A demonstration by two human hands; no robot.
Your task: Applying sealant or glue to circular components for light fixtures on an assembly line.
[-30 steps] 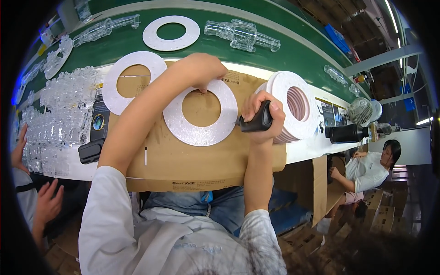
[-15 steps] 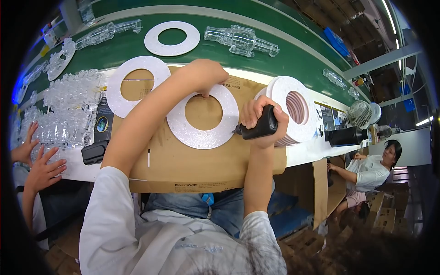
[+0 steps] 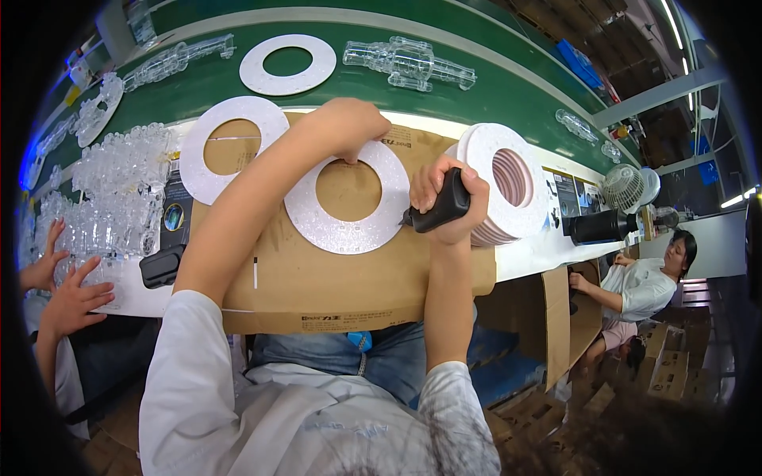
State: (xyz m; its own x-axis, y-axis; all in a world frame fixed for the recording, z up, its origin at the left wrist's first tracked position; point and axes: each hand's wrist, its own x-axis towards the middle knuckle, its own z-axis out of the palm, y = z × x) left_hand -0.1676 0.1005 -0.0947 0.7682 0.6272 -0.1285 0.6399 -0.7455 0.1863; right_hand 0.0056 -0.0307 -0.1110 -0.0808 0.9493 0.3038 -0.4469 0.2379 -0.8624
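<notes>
A flat white ring (image 3: 347, 236) with small marks lies on brown cardboard (image 3: 317, 282) in front of me. My left hand (image 3: 359, 131) reaches across to its far side, with the thumb at the inner edge and the fingers closed over the rim; their tips are mostly hidden. Wrapped in my right hand (image 3: 460, 226) is a black squeeze bottle (image 3: 440, 208), tilted so that its narrow nozzle points left at the ring's right edge. Whether the tip touches the ring, I cannot tell. Another white ring (image 3: 194, 159) lies to the left, partly under my left forearm.
A stack of white rings (image 3: 482, 163) stands at right, near a black cylinder (image 3: 599, 228) and a fan (image 3: 623, 189). Clear plastic parts (image 3: 111, 214) crowd the left, beside a co-worker's hands (image 3: 75, 297). Beyond, a green belt (image 3: 333, 51) carries another ring (image 3: 252, 63) and clear parts.
My right hand and the black bottle have shifted slightly left and away from me along the ring's right edge. Items on the green belt have drifted a little left. My left hand stays at the ring.
</notes>
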